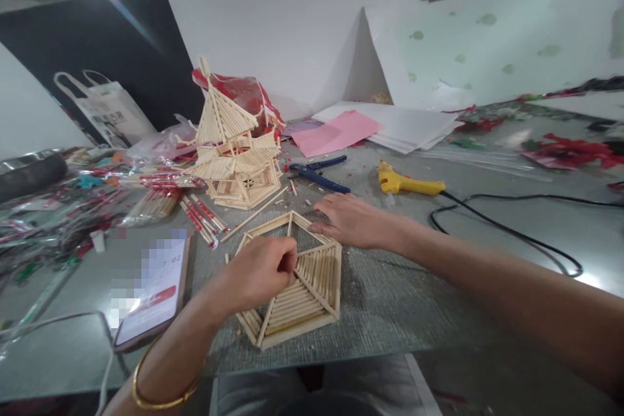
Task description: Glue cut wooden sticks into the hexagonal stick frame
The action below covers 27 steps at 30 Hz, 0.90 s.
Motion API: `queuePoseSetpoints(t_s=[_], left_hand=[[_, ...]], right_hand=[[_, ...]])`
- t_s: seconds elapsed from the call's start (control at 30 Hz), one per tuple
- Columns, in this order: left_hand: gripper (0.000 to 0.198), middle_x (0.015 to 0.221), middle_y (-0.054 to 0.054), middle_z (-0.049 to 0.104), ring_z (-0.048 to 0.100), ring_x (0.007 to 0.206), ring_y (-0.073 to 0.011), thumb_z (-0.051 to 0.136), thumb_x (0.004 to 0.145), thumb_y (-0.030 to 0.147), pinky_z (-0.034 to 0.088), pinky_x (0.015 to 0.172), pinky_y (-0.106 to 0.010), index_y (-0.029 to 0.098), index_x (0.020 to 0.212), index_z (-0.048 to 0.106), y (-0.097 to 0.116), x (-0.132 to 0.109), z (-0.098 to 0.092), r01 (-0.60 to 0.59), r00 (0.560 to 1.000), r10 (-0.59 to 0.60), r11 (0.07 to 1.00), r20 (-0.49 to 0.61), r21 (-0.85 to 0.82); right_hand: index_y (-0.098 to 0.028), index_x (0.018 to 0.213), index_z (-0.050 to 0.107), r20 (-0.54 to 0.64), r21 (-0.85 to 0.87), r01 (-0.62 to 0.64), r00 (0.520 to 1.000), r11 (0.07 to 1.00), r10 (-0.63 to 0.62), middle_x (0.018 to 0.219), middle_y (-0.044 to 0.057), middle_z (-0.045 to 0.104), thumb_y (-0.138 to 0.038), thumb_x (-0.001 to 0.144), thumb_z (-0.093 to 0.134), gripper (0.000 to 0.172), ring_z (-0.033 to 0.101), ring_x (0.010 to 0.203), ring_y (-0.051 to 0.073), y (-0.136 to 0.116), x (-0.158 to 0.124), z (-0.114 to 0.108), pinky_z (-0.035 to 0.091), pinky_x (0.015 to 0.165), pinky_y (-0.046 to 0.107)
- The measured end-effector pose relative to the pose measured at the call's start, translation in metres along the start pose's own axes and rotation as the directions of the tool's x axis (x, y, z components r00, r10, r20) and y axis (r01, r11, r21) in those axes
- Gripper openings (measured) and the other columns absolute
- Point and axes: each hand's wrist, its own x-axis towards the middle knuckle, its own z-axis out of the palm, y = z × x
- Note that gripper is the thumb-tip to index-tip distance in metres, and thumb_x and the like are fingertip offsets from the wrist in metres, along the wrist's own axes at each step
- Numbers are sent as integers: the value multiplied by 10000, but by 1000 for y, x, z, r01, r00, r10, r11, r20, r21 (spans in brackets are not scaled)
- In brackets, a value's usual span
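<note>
A hexagonal frame of thin wooden sticks [322, 273] lies flat at the table's front, two of its wedges filled with parallel sticks. Over its middle, my left hand [263, 266] is closed with fingertips pinched down near the centre; whatever they may hold is hidden. Resting at the frame's far right side, my right hand [344, 218] has its fingers stretched out over the edge. Behind the frame stands a pagoda-like model of the same sticks [234, 149], with a pointed roof. One loose stick [253, 216] lies between the two.
Blue-handled pliers [319, 172] and a yellow glue gun [409, 183] with a black cord lie beyond my right hand. A phone [156, 292] is at left, near bagged sticks [156, 192]. Pink paper [336, 132] and white sheets are at the back.
</note>
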Motion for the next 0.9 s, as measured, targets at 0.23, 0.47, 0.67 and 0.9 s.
queuePoseSetpoints(t_s=[0.23,0.47,0.67,0.9], left_hand=[[84,618,38,538,444,575,-99,457,636,126,258,545,-237,194,651,505,-2,0,3,-22,1000,22,1000,-21,-9],[43,609,41,525,446,573,-99,473,657,158,269,542,-235,193,668,495,-8,-2,6,26,999,-29,996,-43,-80],[60,594,44,522,444,562,-95,451,663,140,258,534,-237,194,652,477,-7,-2,8,31,998,-35,997,-50,-73],[84,590,43,522,432,557,-96,439,652,118,251,528,-240,195,642,471,-7,-1,10,3,999,-5,999,-44,-43]], right_hand=[[-118,976,592,0,-40,8,1000,999,-8,973,135,609,-479,879,383,428,561,920,259,0,0,3,392,796,364],[-125,992,589,-31,-60,28,999,998,-30,980,136,608,-479,866,414,415,555,925,264,1,0,7,395,796,371],[-124,962,590,1,-102,12,1000,995,-12,988,133,605,-480,865,423,405,552,930,258,-1,1,8,398,805,373],[-116,959,594,7,-107,-12,1000,994,13,991,140,603,-470,881,401,411,549,934,254,-4,1,4,397,806,366]])
